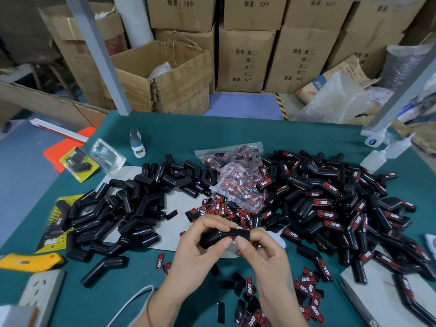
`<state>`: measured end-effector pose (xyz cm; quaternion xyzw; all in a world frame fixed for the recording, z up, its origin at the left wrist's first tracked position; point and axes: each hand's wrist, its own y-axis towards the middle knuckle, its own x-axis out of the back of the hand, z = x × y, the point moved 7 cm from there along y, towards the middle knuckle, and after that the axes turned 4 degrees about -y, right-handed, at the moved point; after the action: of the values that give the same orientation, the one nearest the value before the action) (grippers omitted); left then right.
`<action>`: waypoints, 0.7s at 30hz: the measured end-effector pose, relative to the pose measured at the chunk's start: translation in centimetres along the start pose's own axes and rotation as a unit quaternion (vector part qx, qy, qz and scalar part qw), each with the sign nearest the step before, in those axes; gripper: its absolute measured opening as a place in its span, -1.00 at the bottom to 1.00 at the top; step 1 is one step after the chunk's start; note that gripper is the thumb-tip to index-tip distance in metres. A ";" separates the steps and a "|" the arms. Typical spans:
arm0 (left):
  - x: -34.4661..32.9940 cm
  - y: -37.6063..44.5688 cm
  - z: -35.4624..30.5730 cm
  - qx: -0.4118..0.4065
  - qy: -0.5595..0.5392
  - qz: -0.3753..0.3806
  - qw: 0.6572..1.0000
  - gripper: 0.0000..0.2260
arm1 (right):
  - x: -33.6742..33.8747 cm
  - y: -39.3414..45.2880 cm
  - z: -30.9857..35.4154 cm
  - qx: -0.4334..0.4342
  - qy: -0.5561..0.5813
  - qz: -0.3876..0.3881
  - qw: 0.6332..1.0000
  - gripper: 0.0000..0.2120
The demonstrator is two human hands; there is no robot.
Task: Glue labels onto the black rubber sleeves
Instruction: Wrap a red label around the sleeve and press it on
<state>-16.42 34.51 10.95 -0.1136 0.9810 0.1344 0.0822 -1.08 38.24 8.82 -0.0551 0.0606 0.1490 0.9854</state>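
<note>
The left hand [200,241] is covering part of the sleeve [225,237]; its label [232,237] is perhaps peeking out, mostly hidden.

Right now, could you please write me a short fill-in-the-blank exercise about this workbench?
1. Both hands hold one black rubber ____ over the table.
2. The pile of sleeves on the right already carries ____.
3. The table's cover is ____ in colour.
4. The yellow tool lies near the ____ hand, not the right hand.

Missing words: sleeve; labels; green; left
</note>
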 end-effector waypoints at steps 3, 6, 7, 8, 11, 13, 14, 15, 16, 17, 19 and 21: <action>0.0 0.0 0.0 0.004 -0.009 -0.002 1.000 -0.88 | 0.0 0.0 -0.1 -0.007 0.008 -0.007 1.000 -0.65; 0.0 -0.1 0.2 0.012 -0.022 -0.006 1.000 -0.88 | -0.1 -0.1 -0.3 -0.013 0.014 -0.008 1.000 -0.59; 0.0 -0.1 0.2 0.013 -0.025 -0.007 1.000 -0.87 | -0.1 -0.2 -0.4 -0.015 0.015 -0.009 1.000 -0.57; 0.0 -0.1 0.3 0.014 -0.028 -0.007 0.999 -0.86 | -0.1 -0.2 -0.4 -0.015 0.015 -0.010 1.000 -0.56; 0.0 -0.1 0.4 0.017 -0.032 -0.007 0.999 -0.87 | 0.0 -0.1 -0.6 -0.014 0.020 -0.013 1.000 -0.53; 0.0 -0.2 0.4 0.014 -0.019 -0.009 1.000 -0.88 | 0.0 -0.1 -0.7 -0.014 0.024 -0.012 1.000 -0.50; -0.1 -0.2 0.3 0.011 -0.011 -0.011 1.000 -0.88 | 0.0 -0.1 -0.7 -0.014 0.026 -0.010 0.999 -0.48; -0.2 -0.3 0.1 0.003 -0.001 -0.011 1.000 -0.87 | 0.1 -0.1 -0.8 -0.016 0.030 -0.010 0.999 -0.45; -0.3 -0.3 -0.2 -0.017 0.024 -0.010 1.000 -0.87 | 0.1 -0.1 -0.8 -0.019 0.037 -0.009 0.999 -0.42; -0.3 -0.4 -0.7 -0.050 0.062 -0.010 0.997 -0.87 | 0.2 -0.1 -0.8 -0.023 0.045 -0.010 0.999 -0.40; -0.7 -0.6 -1.2 -0.116 0.135 0.004 0.984 -0.94 | 0.3 0.0 -0.9 -0.029 0.058 -0.008 0.998 -0.38; -0.7 -0.6 -1.3 -0.132 0.154 0.000 0.979 -0.90 | 0.3 0.1 -1.0 -0.033 0.062 -0.003 0.998 -0.39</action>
<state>-15.76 33.73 12.20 -0.1430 0.9555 0.2436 -0.0852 -0.87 38.26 7.82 -0.0965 0.1162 0.1439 0.9780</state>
